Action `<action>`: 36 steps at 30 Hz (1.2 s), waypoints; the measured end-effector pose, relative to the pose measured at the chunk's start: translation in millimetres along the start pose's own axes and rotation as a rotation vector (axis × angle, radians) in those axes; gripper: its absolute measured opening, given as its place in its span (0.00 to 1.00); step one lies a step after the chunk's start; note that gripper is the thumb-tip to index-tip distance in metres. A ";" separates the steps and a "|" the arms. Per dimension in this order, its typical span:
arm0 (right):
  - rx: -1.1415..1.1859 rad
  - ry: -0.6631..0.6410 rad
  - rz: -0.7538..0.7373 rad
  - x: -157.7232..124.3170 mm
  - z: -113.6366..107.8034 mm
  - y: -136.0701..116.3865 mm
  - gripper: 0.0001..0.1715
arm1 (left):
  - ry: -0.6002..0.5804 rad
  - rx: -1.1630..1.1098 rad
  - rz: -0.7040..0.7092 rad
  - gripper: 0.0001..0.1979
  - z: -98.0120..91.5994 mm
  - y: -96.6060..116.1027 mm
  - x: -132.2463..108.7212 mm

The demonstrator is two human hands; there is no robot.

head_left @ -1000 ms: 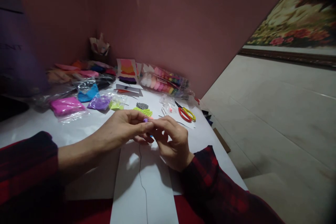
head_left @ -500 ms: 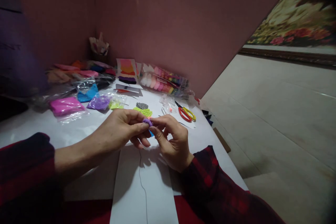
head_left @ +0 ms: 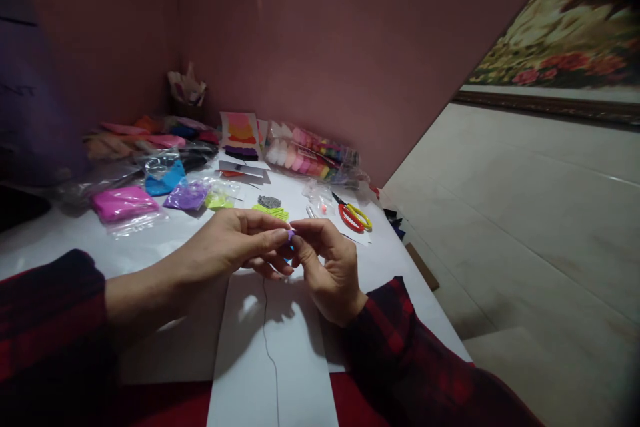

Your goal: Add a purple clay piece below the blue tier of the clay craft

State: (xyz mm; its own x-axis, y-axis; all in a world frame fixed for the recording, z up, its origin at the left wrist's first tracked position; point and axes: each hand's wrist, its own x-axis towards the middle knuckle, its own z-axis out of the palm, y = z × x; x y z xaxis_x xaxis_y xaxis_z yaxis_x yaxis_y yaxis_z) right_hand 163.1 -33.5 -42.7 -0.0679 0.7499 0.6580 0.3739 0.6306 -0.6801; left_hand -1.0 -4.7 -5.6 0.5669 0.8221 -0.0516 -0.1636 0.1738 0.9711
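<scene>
Head view: observed left hand point(head_left: 234, 248) and right hand point(head_left: 329, 265) together, both clamped on small purple piece point(head_left: 291, 233). Noted dark thread point(head_left: 269, 347) beneath, scissors point(head_left: 354, 217) beyond right hand.

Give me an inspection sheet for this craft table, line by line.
Surface: white table, with a white paper sheet under the hands.
Job's things: small purple piece pinched between both hands; a thin dark thread hangs down from them.
Clutter: pink bag, blue bag, purple bag, green piece, red-and-yellow scissors, pack of coloured pieces at the back.
Hands: left hand and right hand both closed on the purple piece, above the sheet.
Cables: nothing seen.
Surroundings: pink wall behind, pale tiled floor to the right, flowered picture beyond it.
</scene>
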 end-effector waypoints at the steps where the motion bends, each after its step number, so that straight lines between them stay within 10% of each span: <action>1: 0.020 0.000 0.004 -0.2 0.3 0.3 0.06 | 0.003 0.017 -0.004 0.04 1.1 0.9 -0.4; 12: 0.125 -0.056 0.020 0.2 1.5 0.0 0.07 | 0.068 0.287 0.012 0.10 6.1 5.7 -1.6; 24: 0.421 0.048 0.348 8.2 5.6 -2.1 0.06 | -0.022 0.082 0.057 0.05 -0.5 -0.8 3.7; 36: 0.164 -0.066 0.075 -1.5 1.1 -0.4 0.11 | 0.063 0.231 0.062 0.07 4.1 2.6 -0.4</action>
State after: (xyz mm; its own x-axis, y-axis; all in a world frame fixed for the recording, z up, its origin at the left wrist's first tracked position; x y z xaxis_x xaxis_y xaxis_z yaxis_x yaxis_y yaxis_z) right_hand 162.0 -34.6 -43.8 -0.1085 0.8042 0.5843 0.2247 0.5924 -0.7737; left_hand 1.7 -6.8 -2.1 0.5086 0.8610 0.0025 -0.0034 -0.0009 1.0000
